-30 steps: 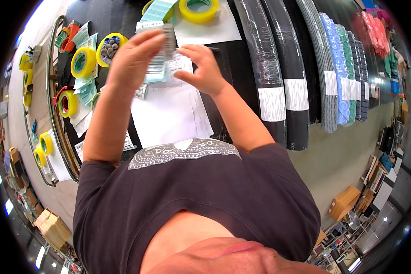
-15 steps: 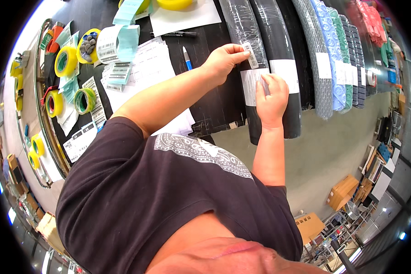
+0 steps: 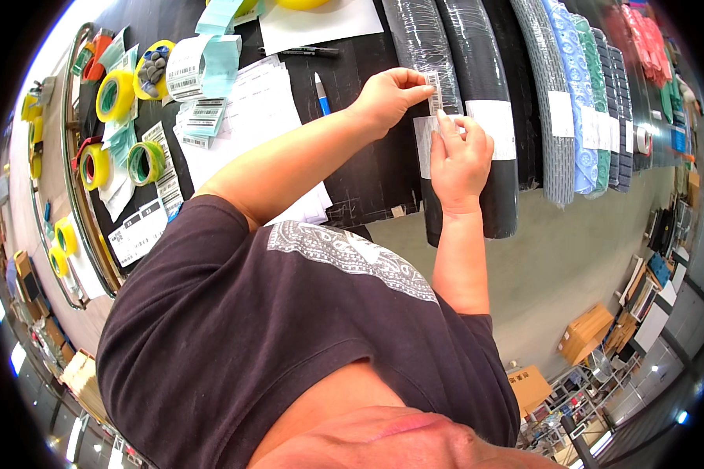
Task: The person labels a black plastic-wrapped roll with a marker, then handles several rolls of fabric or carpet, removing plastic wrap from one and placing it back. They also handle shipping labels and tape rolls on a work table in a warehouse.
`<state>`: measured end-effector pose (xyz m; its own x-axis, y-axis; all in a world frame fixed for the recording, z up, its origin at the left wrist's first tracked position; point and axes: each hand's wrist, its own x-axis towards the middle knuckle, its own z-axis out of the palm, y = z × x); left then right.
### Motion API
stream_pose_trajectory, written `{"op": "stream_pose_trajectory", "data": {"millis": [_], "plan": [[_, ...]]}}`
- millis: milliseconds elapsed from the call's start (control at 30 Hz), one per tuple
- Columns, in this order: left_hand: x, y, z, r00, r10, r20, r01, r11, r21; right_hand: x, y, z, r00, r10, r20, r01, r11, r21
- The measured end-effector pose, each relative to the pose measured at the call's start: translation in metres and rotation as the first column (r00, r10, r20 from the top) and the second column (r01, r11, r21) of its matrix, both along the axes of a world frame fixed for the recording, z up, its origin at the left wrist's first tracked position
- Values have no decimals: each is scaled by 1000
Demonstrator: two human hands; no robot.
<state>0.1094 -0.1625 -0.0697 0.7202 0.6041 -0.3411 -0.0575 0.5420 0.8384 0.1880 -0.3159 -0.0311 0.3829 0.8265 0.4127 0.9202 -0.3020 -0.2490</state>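
A small white barcode sticker [image 3: 436,92] lies along a dark roll wrapped in clear film [image 3: 418,47]. My left hand [image 3: 391,100] pinches its left edge between thumb and fingers. From below, my right hand [image 3: 461,160] reaches over the roll, fingers bent together and fingertips at the sticker's lower end. Beneath the right fingers is a larger white paper label [image 3: 422,148] on the same roll, partly covered by that hand. A second wrapped dark roll [image 3: 477,62] lies alongside on the right, with its own white label [image 3: 491,129].
More wrapped rolls, including a grey one [image 3: 551,152] and a blue one [image 3: 583,160], lie to the right. On the left are yellow tape rolls [image 3: 116,95], a strip of barcode labels [image 3: 186,70], paper sheets [image 3: 266,102] and a blue pen [image 3: 321,94]. The black table [image 3: 368,187] ends near me.
The sticker has turned more upright and come down against the roll. My right fingers have moved up from the larger label to the sticker's lower end. The left hand still pinches it.
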Motion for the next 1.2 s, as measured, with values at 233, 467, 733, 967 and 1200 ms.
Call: {"op": "stream_pose_trajectory", "data": {"millis": [233,467,733,967,1200], "plan": [[-1,-6,-8,997,79,-9,-75,972,221,-2,4,0,992,32,120,-18,994,-109],[4,-3,-3,981,145,-131,-20,742,670,-4,2,-3,996,24,89,-14,994,-108],[16,28,2,945,193,-264,-23,845,534,-5,5,0,996,30,84,-22,996,-92],[16,35,-6,954,197,-226,-90,907,412,-2,3,4,995,72,67,-65,993,-103],[-135,32,48,972,-17,-236,158,791,592,-36,41,25,956,288,-49,-272,940,205]]}}
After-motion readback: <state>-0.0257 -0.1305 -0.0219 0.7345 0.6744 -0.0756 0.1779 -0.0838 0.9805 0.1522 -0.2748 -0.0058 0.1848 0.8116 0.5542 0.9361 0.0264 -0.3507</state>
